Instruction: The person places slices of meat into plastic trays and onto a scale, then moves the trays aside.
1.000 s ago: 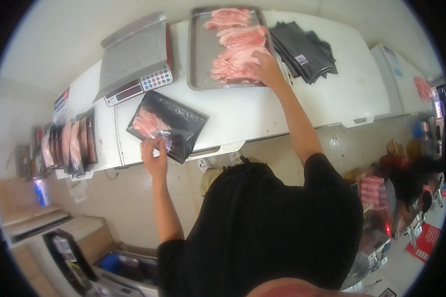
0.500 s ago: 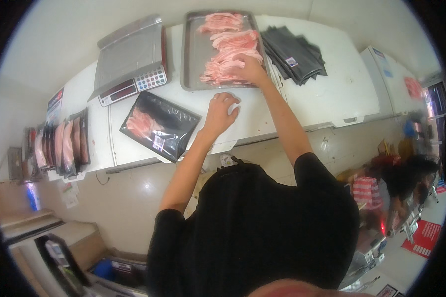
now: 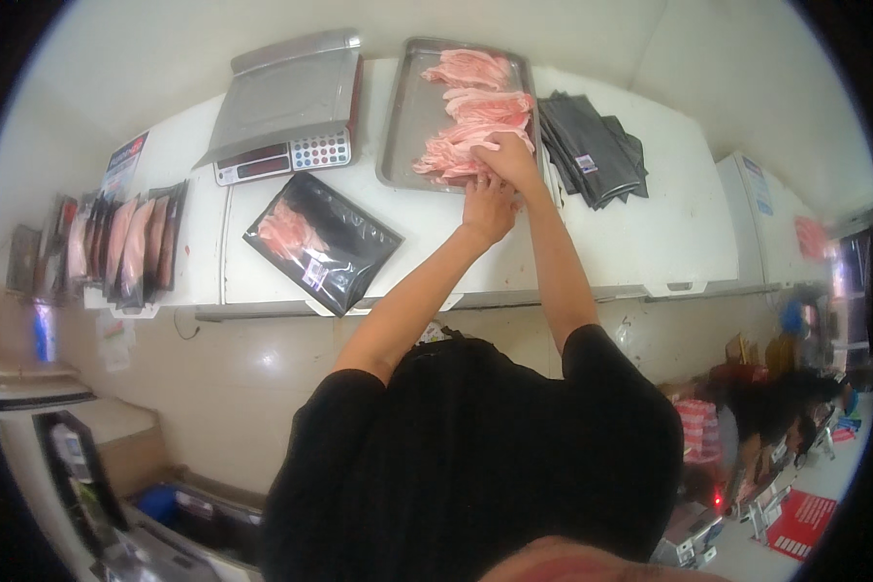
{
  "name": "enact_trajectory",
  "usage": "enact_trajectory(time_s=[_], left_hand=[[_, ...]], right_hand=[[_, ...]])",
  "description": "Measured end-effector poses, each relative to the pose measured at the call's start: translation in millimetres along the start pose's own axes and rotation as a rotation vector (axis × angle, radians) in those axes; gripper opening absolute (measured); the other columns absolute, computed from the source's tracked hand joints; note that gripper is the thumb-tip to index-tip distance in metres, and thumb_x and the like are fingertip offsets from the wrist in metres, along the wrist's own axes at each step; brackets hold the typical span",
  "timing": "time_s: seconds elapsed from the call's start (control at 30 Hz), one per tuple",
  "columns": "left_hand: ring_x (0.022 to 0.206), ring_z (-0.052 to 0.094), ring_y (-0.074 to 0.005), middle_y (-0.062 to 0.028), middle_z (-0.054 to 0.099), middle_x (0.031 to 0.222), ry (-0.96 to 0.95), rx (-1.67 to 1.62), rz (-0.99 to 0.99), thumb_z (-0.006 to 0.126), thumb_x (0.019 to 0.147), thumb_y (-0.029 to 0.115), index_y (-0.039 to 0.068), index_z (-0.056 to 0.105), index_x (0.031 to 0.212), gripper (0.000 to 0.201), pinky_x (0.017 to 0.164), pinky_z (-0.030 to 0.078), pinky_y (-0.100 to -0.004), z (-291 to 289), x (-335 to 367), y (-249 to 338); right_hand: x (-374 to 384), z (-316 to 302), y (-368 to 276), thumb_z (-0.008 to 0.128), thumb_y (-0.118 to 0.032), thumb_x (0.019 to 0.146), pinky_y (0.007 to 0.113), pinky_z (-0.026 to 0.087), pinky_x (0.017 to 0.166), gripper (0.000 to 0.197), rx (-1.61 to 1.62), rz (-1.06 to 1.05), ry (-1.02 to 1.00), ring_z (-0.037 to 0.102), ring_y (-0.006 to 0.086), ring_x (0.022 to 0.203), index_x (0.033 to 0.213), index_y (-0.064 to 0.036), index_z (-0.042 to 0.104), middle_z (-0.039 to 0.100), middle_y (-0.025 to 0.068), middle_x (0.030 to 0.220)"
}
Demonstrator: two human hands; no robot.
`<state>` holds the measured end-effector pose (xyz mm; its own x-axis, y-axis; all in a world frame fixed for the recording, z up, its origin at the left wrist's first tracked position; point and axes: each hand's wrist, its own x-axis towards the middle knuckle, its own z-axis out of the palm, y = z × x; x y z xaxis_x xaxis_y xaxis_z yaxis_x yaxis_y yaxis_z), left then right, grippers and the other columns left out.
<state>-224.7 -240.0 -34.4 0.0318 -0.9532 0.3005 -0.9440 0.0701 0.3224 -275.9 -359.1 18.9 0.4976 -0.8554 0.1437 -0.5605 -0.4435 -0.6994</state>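
Note:
A metal tray [image 3: 404,116] lies on the white top with several heaps of thin pink meat slices [image 3: 468,68] lined up on it. My right hand [image 3: 510,163] has its fingers curled into the nearest heap of meat slices [image 3: 444,155]. Right beside it, at the tray's near edge, is my left hand [image 3: 490,209], its fingers stretched toward the same heap; their tips are partly hidden against the meat and the right hand. Left of the hands lies a black-backed clear pouch [image 3: 359,254] with meat slices inside.
A scale [image 3: 286,112] with a metal pan stands left of the tray. Black pouches [image 3: 601,165] are stacked on its right. Several filled packs [image 3: 136,247] stand at the far left of the white top [image 3: 650,238]. Other people [image 3: 771,407] are at the right rim.
My left hand has moved right and forward, from the bare white top to the meat beside my right hand. The right hand stays at the nearest heap. The whole view has shifted slightly.

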Motion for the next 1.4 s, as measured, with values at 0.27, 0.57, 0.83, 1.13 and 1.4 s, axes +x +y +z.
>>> enact_trajectory(time_s=[0.27, 0.57, 0.83, 1.13, 1.4], left_hand=[[0.147, 0.041, -0.0395, -0.0174, 0.050, 0.153, -0.203, 0.186, 0.005, 0.067, 0.096, 0.041, 0.009, 0.056, 0.145, 0.060, 0.117, 0.032, -0.0546, -3.4, 13.3, 6.3], [0.149, 0.037, -0.0441, -0.0222, 0.044, 0.159, 0.000, 0.128, -0.034, 0.072, 0.091, 0.032, 0.002, 0.053, 0.147, 0.066, 0.119, 0.034, -0.0520, 11.3, 13.7, -7.1], [0.132, 0.052, -0.0433, -0.0181, 0.062, 0.133, 0.214, -0.408, 0.113, 0.082, 0.084, 0.023, 0.006, 0.067, 0.126, 0.048, 0.111, 0.043, -0.0514, -94.5, -114.0, -43.7], [0.084, 0.061, -0.0320, -0.0099, 0.063, 0.084, -0.008, -0.059, -0.167, 0.078, 0.080, 0.015, 0.006, 0.062, 0.081, 0.019, 0.076, 0.052, -0.0462, -165.7, -231.9, -140.6], [0.070, 0.063, -0.0343, -0.0136, 0.061, 0.071, 0.270, -0.227, -0.056, 0.071, 0.076, 0.005, 0.004, 0.058, 0.070, 0.014, 0.060, 0.052, -0.0461, -170.2, -211.0, -154.0]], right_hand=[[-9.8, -10.7, 19.8, 0.079, -0.030, 0.087, 0.034, 0.054, 0.070, 0.037, 0.223, 0.082, 0.003, 0.073, 0.0203, 0.077, 0.102, 0.0047, 0.075, 0.074, 0.0112, 0.085], [-24.4, -58.0, -34.1, 0.068, -0.013, 0.100, 0.035, 0.058, 0.098, 0.023, 1.185, 0.086, 0.050, 0.070, 0.0195, 0.108, 0.116, 0.0032, 0.069, 0.072, 0.0134, 0.117], [-102.4, -48.9, -0.5, 0.068, -0.011, 0.100, 0.039, 0.054, 0.102, 0.040, 1.306, 0.020, -0.117, 0.066, 0.0239, 0.124, 0.137, -0.0026, 0.056, 0.067, 0.0113, 0.133], [-268.7, 72.0, -25.0, 0.065, -0.011, 0.101, 0.041, 0.051, 0.112, 0.062, 1.503, 0.664, -0.565, 0.060, 0.0262, 0.134, 0.158, -0.0016, 0.041, 0.058, 0.0170, 0.148], [-196.4, 209.9, -130.4, 0.054, -0.013, 0.102, 0.038, 0.048, 0.113, 0.066, 1.890, 0.480, -0.536, 0.054, 0.0231, 0.139, 0.164, -0.0044, 0.034, 0.047, 0.0167, 0.159]])
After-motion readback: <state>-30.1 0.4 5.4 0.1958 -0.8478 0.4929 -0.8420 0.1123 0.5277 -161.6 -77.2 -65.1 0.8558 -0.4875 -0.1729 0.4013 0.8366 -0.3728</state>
